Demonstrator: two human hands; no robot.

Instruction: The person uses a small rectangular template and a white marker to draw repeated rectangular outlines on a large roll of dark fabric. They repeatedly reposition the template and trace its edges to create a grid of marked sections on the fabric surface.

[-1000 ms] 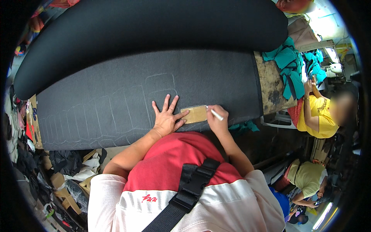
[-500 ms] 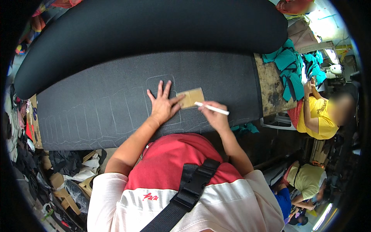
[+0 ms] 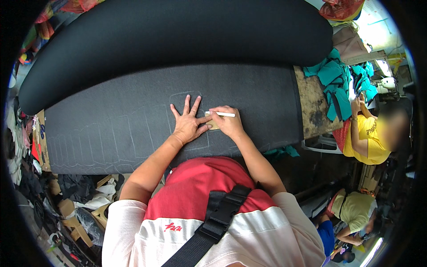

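Dark cloth (image 3: 262,93): matte, flat; pale outlines left of centre, mostly unmarked room right of it.
Scrap heap (image 3: 78,189): lower left, crumpled, below the cloth's near edge.
Black roll (image 3: 178,35): smooth, bulging, bounds the far side across the top.
Left hand (image 3: 186,127): centre, fingers spread, thumb and forefinger on card.
Tan card (image 3: 215,126): centre, straight-edged, partly hidden between hands.
Right hand (image 3: 231,122): pinching white stick (image 3: 227,114) above card.
Tabletop (image 3: 313,100): bare stained wood, right.
Teal pieces (image 3: 331,71): heaped, upper right.
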